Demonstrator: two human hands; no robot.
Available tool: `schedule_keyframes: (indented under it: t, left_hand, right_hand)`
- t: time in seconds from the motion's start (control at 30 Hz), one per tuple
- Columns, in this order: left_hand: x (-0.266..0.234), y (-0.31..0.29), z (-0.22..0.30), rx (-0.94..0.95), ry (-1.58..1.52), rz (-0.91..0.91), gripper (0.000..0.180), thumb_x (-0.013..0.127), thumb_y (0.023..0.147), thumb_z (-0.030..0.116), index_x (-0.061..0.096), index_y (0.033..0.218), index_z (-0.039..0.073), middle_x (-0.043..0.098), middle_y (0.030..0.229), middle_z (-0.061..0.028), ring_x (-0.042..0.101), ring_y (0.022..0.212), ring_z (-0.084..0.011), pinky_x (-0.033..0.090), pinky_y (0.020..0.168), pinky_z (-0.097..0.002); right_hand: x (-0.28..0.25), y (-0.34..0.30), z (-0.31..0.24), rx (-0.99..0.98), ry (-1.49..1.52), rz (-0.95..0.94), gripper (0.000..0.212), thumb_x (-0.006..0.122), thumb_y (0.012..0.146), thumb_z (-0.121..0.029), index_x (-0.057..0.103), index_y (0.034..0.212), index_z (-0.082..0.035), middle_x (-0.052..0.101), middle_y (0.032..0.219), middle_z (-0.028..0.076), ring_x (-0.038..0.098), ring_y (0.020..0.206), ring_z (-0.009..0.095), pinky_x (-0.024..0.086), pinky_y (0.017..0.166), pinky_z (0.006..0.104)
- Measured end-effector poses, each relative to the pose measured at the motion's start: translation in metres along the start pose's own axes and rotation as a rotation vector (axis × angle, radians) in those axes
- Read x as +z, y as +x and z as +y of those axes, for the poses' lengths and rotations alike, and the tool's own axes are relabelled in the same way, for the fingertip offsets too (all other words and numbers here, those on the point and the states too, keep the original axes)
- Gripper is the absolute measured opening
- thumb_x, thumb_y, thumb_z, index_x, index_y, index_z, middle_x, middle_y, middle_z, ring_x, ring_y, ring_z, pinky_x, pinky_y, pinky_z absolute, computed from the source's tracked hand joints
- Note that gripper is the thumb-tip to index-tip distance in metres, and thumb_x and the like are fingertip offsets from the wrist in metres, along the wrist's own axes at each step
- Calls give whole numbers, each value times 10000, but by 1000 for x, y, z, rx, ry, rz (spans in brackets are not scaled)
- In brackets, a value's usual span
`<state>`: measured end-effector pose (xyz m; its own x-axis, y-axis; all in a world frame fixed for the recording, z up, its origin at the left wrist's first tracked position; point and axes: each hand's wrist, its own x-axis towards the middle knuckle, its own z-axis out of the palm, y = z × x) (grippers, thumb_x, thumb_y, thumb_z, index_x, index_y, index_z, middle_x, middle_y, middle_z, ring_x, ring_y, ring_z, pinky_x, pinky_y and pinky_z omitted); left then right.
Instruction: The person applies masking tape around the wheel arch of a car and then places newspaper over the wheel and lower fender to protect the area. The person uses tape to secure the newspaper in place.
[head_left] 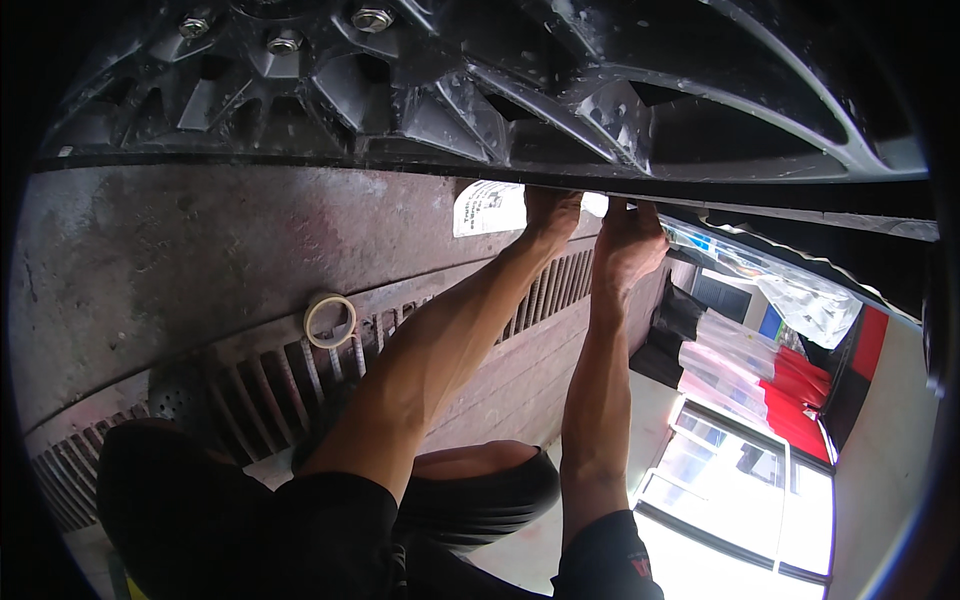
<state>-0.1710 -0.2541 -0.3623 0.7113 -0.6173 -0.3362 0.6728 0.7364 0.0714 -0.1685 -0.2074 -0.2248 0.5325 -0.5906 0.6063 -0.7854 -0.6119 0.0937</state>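
Observation:
Both my arms reach up to the dark lower edge below a black spoked wheel. My left hand is closed at that edge, over a white printed paper sheet; its fingertips are hidden. White paper shows on both sides of this hand. Just to the right, my right hand has its fingers bent and pinched against the same edge, where the paper's right end meets them. Clear plastic sheeting hangs from the edge beyond my right hand.
A roll of masking tape lies by the slotted metal floor grate. Stained concrete floor stretches to the left. My bent knees are below. Red, black and clear curtains and a bright window stand at the right.

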Motion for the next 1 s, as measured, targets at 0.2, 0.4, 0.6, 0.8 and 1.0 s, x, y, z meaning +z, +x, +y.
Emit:
schedule_keyframes:
  t: [0.2,0.4,0.6,0.8,1.0]
  left_hand:
    - [21,-19,24,-81,61,41,336,734,974,70,629,1291,34,672,1169,-58,601,1066,-153,515,932,-305]
    - [37,-40,50,40,610,8,215,720,1004,137,669,1186,35,690,1212,-41,625,1000,-148,511,882,-306]
    - [14,-8,19,15,136,-11,241,752,987,208,695,1113,10,698,1092,-62,622,989,-167,517,862,-351]
    - [30,-28,37,-4,340,-2,245,745,1001,221,702,1106,4,694,1050,-66,611,964,-169,509,855,-373]
    - [31,-31,40,52,649,-83,294,732,1016,258,701,1162,6,709,1144,-109,623,1050,-186,513,894,-376]
  right_hand:
    - [1,-7,14,-9,6,30,234,845,896,-389,849,961,-165,648,575,127,623,474,262,450,506,424]
    - [3,-13,30,-11,-46,28,240,850,888,-414,850,984,-194,651,575,109,620,477,258,454,510,424]
    - [15,-6,14,-152,-32,128,232,830,902,-392,830,931,-162,661,578,87,600,437,272,435,459,410]
    - [10,-14,13,-55,-4,76,254,819,908,-369,782,825,-132,653,577,67,592,447,266,434,471,415]
    - [15,-18,27,-42,10,103,234,823,911,-370,788,932,-139,677,595,57,635,476,257,478,492,424]
